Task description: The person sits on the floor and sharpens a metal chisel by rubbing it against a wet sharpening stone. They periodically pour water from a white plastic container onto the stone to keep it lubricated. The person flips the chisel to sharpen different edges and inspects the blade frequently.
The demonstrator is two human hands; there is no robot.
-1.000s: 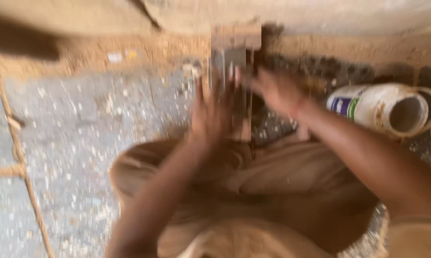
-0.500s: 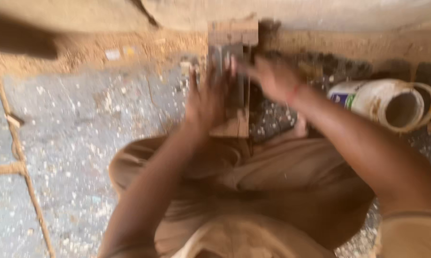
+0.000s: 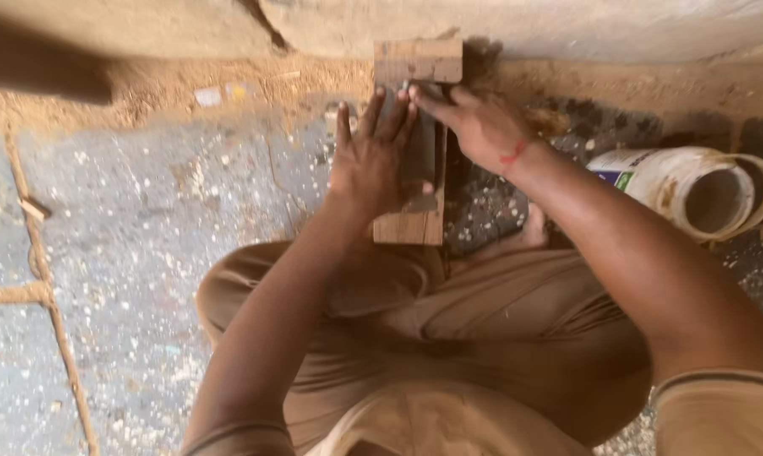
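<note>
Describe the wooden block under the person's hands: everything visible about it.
The wooden block is a brown, rectangular piece with a grainy, worn face, lying flat on the speckled floor, its long side running away from the person toward the wall. A darker flat strip, material unclear, lies along its middle. The left hand presses flat on it with fingers spread; the right hand touches its far part with the fingertips. Its near end meets the person's knees.

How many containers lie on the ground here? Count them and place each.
1. A white plastic container lies on its side at the right, open mouth facing right, beside the right forearm. More may be hidden behind the person's arms and legs or outside the view.
</note>
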